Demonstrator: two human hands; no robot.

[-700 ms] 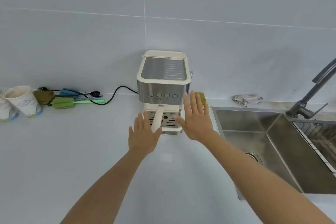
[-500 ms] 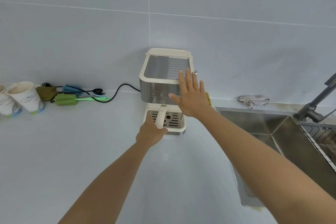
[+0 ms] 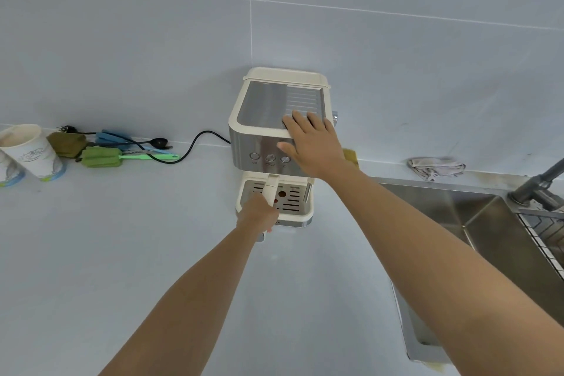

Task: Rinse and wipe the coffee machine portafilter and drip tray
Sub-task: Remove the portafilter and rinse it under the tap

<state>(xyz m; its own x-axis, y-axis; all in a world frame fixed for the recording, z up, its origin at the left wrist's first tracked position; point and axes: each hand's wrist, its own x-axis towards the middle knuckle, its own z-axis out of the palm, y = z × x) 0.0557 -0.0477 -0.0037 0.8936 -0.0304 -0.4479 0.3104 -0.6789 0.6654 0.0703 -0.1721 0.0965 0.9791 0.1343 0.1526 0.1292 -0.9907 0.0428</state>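
Note:
A cream and steel coffee machine (image 3: 265, 119) stands against the wall on the white counter. Its portafilter (image 3: 270, 188) sticks out toward me with a cream handle, and my left hand (image 3: 258, 217) is wrapped around the handle's near end. Below it sits the drip tray (image 3: 297, 212) with a slotted steel grid and cream rim. My right hand (image 3: 314, 143) lies flat on the machine's top front right corner, fingers spread, thumb over the button panel.
A steel sink (image 3: 476, 241) with a grey faucet (image 3: 537, 185) lies to the right. A grey cloth (image 3: 436, 167) sits behind it, a yellow sponge (image 3: 351, 156) beside the machine. At left are paper cups (image 3: 27, 151), green and blue brushes (image 3: 103, 156) and the black power cord (image 3: 195, 143).
My right hand rose from beside the drip tray onto the machine's top. My left hand moved forward and closed around the portafilter handle.

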